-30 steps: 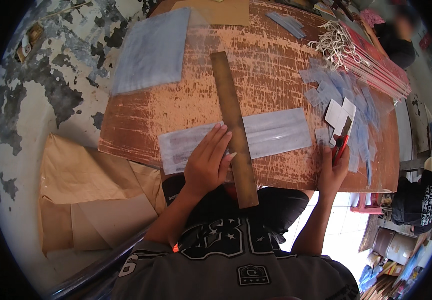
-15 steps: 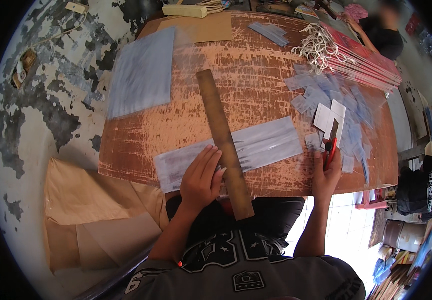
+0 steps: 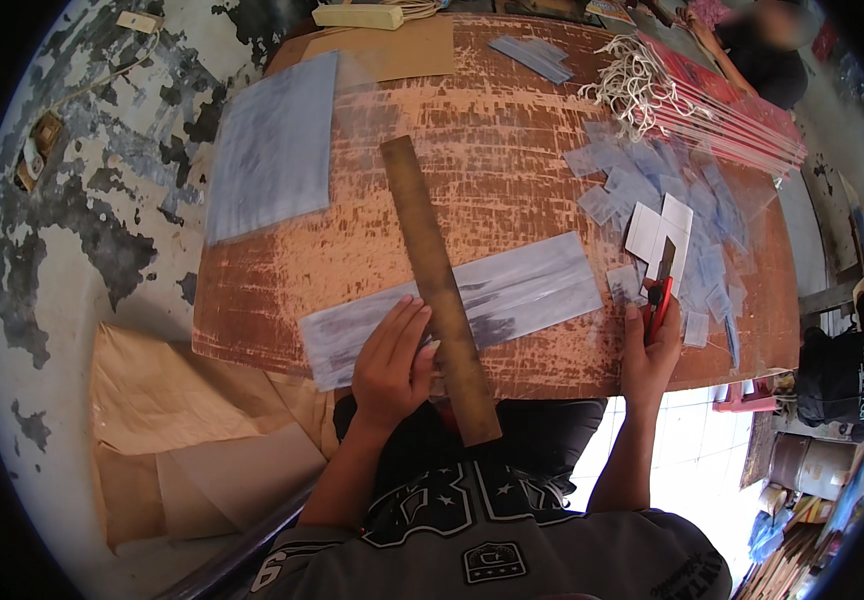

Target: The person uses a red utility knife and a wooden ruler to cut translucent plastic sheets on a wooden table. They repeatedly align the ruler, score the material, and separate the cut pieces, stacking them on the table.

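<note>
A long strip of clear bluish plastic film [image 3: 512,290] lies across the near part of a worn brown table [image 3: 492,150]. A long wooden ruler [image 3: 437,280] lies across the strip, slanting from the table's middle to past its near edge. My left hand [image 3: 392,365] rests flat on the strip, fingers spread, touching the ruler's left side. My right hand [image 3: 650,345] grips a red utility knife [image 3: 661,295] at the strip's right end, blade pointing away from me. Small cut plastic pieces and white cards [image 3: 657,225] lie just beyond the knife.
A large plastic sheet [image 3: 272,145] lies at the table's far left, brown cardboard [image 3: 387,50] behind it. White cord handles [image 3: 637,85] and red-edged flat bags [image 3: 742,125] sit at the far right, near another person [image 3: 767,45]. Brown paper sheets [image 3: 182,440] lie on the floor to my left.
The view has shifted slightly. My left hand stays on the strip by the ruler, and my right hand keeps the knife at the strip's right end.
</note>
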The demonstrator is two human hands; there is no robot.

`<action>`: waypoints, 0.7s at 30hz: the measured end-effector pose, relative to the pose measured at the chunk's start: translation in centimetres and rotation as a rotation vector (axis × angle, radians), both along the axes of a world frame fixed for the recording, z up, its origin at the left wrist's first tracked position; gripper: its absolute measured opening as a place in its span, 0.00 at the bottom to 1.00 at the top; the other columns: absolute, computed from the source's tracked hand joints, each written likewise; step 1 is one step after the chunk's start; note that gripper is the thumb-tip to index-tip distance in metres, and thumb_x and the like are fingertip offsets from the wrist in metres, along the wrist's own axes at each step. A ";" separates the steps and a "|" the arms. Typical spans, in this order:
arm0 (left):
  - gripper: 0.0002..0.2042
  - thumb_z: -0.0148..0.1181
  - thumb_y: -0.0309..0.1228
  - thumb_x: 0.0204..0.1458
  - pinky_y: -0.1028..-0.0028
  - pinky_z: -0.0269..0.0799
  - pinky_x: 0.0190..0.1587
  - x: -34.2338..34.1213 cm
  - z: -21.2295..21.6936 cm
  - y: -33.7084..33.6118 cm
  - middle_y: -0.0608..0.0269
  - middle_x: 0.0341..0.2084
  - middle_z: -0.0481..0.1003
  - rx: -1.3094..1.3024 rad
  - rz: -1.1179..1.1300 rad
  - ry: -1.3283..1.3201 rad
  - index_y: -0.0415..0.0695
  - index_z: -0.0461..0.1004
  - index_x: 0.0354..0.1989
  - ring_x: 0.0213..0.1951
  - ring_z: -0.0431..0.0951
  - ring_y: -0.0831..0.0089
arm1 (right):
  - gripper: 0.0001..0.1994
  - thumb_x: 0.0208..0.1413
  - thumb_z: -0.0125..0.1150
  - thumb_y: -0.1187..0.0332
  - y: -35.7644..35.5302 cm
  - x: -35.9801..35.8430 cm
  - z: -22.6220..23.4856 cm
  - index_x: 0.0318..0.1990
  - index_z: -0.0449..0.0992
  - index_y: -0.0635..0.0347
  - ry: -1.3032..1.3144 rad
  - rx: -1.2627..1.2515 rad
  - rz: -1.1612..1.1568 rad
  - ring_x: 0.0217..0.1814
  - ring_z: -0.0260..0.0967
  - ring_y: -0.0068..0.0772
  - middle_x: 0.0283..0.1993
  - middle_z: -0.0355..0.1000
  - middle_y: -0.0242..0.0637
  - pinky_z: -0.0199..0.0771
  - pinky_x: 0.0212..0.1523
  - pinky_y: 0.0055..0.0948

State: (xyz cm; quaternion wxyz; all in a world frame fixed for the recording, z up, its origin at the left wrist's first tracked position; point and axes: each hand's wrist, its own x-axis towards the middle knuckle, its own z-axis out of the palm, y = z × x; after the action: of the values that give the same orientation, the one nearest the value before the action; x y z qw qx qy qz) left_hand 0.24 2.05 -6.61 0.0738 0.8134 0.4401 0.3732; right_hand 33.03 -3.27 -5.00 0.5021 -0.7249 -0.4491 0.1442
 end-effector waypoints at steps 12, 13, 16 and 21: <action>0.18 0.59 0.28 0.67 0.54 0.76 0.68 0.0 0.0 0.0 0.41 0.61 0.81 -0.032 -0.019 -0.035 0.34 0.80 0.61 0.65 0.80 0.43 | 0.19 0.71 0.65 0.70 0.1 0.0 -0.5 0.67 0.76 0.59 0.016 0.071 -0.024 0.37 0.66 0.22 0.35 0.69 0.26 0.69 0.42 0.26; 0.18 0.59 0.29 0.67 0.54 0.76 0.68 0.0 0.1 0.1 0.41 0.61 0.80 -0.031 -0.024 -0.044 0.34 0.80 0.61 0.65 0.80 0.43 | 0.19 0.71 0.65 0.70 0.0 -0.1 -0.3 0.66 0.76 0.59 0.010 0.073 -0.026 0.36 0.66 0.21 0.35 0.69 0.26 0.69 0.41 0.26; 0.18 0.60 0.29 0.67 0.54 0.76 0.68 -0.1 0.0 0.2 0.41 0.62 0.80 -0.021 -0.052 -0.043 0.33 0.80 0.61 0.66 0.80 0.43 | 0.18 0.71 0.64 0.69 0.1 -0.3 0.2 0.66 0.77 0.59 0.006 0.070 -0.034 0.37 0.64 0.20 0.35 0.68 0.25 0.66 0.42 0.24; 0.21 0.66 0.30 0.64 0.53 0.76 0.68 -0.3 0.1 0.3 0.42 0.62 0.80 -0.010 -0.097 -0.051 0.34 0.79 0.63 0.67 0.79 0.43 | 0.18 0.72 0.64 0.68 0.1 -0.5 0.2 0.66 0.77 0.61 0.063 0.046 -0.052 0.39 0.60 0.18 0.37 0.65 0.23 0.62 0.44 0.20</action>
State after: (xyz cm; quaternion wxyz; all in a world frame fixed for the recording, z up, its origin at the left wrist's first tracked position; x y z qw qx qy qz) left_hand -0.06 2.33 -6.52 0.1071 0.8236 0.4002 0.3874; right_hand 32.49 -3.15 -4.84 0.5358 -0.7198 -0.4174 0.1435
